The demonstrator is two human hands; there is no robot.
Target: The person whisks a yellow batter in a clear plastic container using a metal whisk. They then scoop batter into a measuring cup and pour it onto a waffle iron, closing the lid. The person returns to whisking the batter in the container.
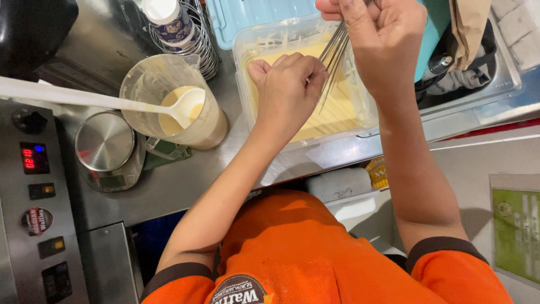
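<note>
A clear plastic tub (245,90) of pale yellow batter (332,115) sits on the steel counter. My right hand (379,42) grips the handle of a wire whisk (333,53), whose wires point down into the tub. My left hand (288,90) is curled over the tub and pinches the whisk wires near their middle. A clear measuring jug (147,80) with more batter stands to the left, and a long white ladle (84,98) rests in it.
A small steel kitchen scale (106,143) sits left of the jug. A machine panel (36,208) with a red display fills the left edge. A wire rack with a cup (169,22), a light blue lid (247,14) and a sink (484,73) lie behind.
</note>
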